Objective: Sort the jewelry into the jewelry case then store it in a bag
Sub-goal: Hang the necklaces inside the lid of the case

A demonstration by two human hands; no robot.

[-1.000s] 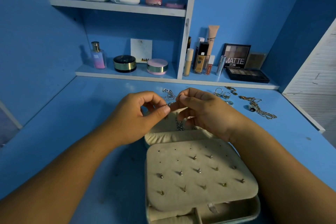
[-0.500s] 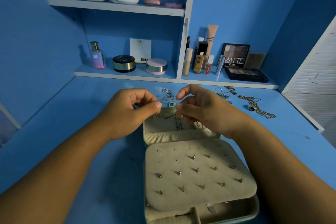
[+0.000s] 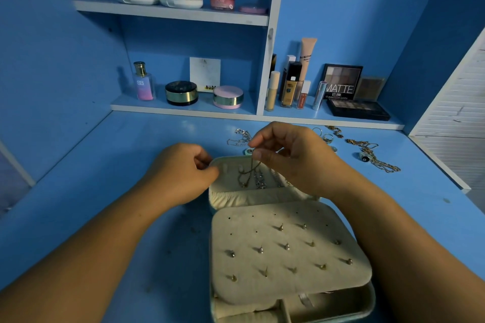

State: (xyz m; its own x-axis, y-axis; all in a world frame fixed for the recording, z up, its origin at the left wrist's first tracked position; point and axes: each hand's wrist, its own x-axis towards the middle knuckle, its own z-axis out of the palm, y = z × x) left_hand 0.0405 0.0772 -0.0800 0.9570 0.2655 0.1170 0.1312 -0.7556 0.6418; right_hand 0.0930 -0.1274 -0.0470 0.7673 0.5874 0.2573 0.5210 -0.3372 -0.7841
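Your right hand (image 3: pixel 294 157) pinched a thin chain (image 3: pixel 252 168) between thumb and forefinger; the chain hung down into the open lid (image 3: pixel 225 177) of the jewelry case (image 3: pixel 349 309). Your left hand (image 3: pixel 181 173) gripped that lid's left edge. The case sat on the desk (image 3: pixel 126 165), with loose chains (image 3: pixel 383 164) lying beyond it.

We are looking down at our own two arms, both showing bare. Our left forearm (image 3: pixel 91 249) and right forearm (image 3: pixel 420 257) are running uncovered from the lower edge up to the wrists. Our left hand (image 3: pixel 181 173) and right hand (image 3: pixel 296 155) are showing bare as well. Our fingers (image 3: pixel 265 157) are appearing short and rounded at the tips; the dim bluish light is hiding the nails and finer marks.
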